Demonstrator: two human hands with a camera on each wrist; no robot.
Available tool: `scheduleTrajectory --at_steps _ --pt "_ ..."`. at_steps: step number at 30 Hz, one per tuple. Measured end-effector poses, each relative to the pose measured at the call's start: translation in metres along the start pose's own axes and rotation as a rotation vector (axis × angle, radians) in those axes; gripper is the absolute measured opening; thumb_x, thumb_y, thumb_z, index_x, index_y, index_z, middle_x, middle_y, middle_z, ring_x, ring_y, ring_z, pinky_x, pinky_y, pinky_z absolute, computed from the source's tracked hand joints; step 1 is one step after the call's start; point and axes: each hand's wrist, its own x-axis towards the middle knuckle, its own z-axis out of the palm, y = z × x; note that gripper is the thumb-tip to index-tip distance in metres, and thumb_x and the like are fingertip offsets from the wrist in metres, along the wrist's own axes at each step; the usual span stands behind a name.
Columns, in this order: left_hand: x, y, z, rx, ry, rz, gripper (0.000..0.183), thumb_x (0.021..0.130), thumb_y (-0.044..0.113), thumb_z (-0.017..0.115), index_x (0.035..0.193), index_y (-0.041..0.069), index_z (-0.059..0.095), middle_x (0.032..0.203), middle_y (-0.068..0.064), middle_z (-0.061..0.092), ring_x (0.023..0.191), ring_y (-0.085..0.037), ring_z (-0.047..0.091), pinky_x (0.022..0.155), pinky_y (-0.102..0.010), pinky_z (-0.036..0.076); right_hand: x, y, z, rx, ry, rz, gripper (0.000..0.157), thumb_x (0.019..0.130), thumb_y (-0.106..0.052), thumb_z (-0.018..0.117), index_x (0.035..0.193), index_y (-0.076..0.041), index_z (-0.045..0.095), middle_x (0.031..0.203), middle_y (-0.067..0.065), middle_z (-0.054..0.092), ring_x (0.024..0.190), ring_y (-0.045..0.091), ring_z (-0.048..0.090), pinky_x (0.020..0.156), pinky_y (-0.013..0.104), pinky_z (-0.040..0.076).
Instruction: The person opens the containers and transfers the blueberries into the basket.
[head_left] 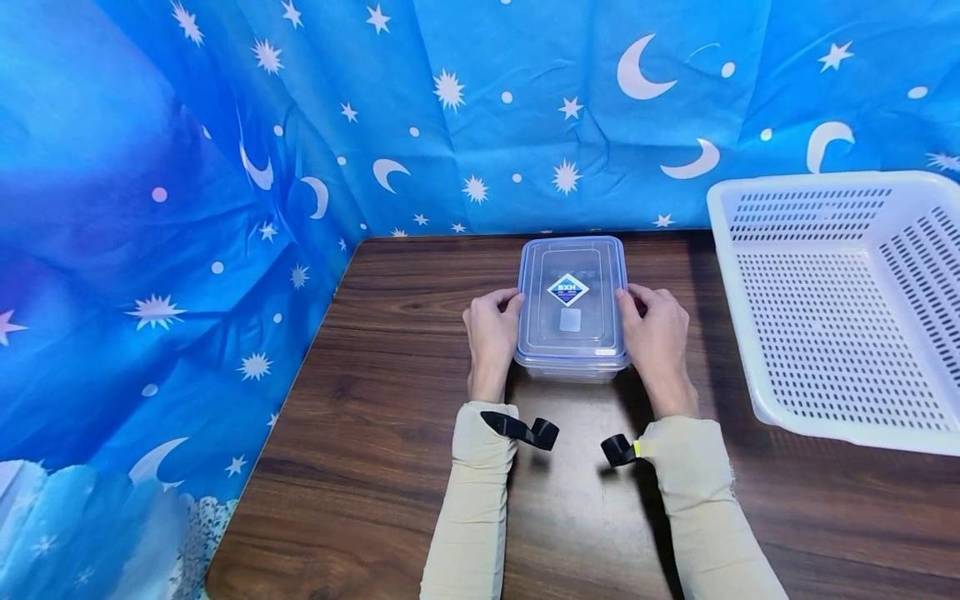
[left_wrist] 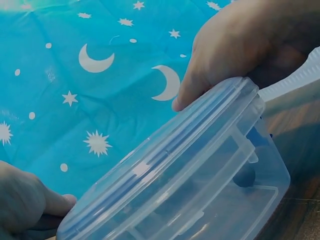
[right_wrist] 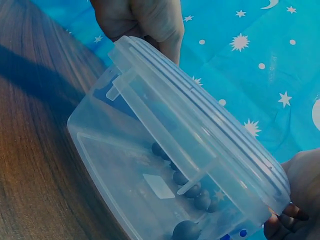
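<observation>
A clear plastic food container [head_left: 540, 329] with a bluish-rimmed lid sits near the table's back edge, in the middle of the head view. A diamond-shaped label [head_left: 567, 290] marks the lid. My left hand [head_left: 491, 333] grips the left side at the lid's rim, thumb along the top edge. On the opposite side my right hand [head_left: 657, 337] holds the rim the same way. Through the transparent wall, the right wrist view shows several dark round balls [right_wrist: 186, 231] inside. The fingers beneath the rim are mostly hidden in the head view.
To the right stands a large white perforated basket [head_left: 765, 400]. The brown wooden table [head_left: 360, 417] stretches left and toward me. Behind it hangs a blue cloth [head_left: 510, 125] with moons and stars. Black wrist mounts [head_left: 525, 429] stick out from both sleeves.
</observation>
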Motion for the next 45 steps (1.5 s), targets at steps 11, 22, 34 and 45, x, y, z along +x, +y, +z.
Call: scheduleTrajectory --at_steps 11,22,34,45 --pt "0.001 0.004 -0.005 0.002 -0.002 0.001 0.019 0.09 0.022 0.067 0.104 0.013 0.075 0.101 -0.003 0.074 0.1 -0.02 0.066 0.087 -0.036 0.05 0.001 -0.007 -0.003 0.012 0.026 -0.035 0.037 0.097 -0.025 0.055 0.119 0.003 0.064 0.103 0.025 0.063 0.097 0.038 0.056 0.087 0.048 0.042" --pt "0.006 0.008 -0.021 0.004 0.034 0.011 0.017 0.09 0.022 0.067 0.102 0.014 0.076 0.099 -0.002 0.074 0.098 -0.019 0.067 0.085 -0.035 0.051 -0.001 -0.021 -0.001 0.03 -0.015 -0.03 0.04 0.098 -0.028 0.052 0.123 0.002 0.062 0.112 0.024 0.062 0.105 0.037 0.056 0.093 0.048 0.043" --pt "0.008 0.005 -0.033 0.01 0.049 -0.008 0.018 0.091 0.022 0.066 0.103 0.012 0.075 0.1 -0.004 0.074 0.097 -0.019 0.067 0.084 -0.035 0.051 -0.004 -0.03 0.007 0.045 -0.037 -0.029 0.041 0.098 -0.029 0.052 0.123 0.002 0.062 0.108 0.023 0.061 0.097 0.035 0.055 0.088 0.047 0.046" --pt "0.009 -0.002 -0.043 0.02 0.08 -0.02 0.018 0.091 0.022 0.066 0.103 0.012 0.076 0.101 -0.005 0.074 0.098 -0.021 0.067 0.084 -0.036 0.051 -0.005 -0.038 0.018 0.058 -0.042 -0.044 0.039 0.098 -0.027 0.053 0.122 0.003 0.062 0.105 0.022 0.062 0.092 0.034 0.055 0.084 0.045 0.045"
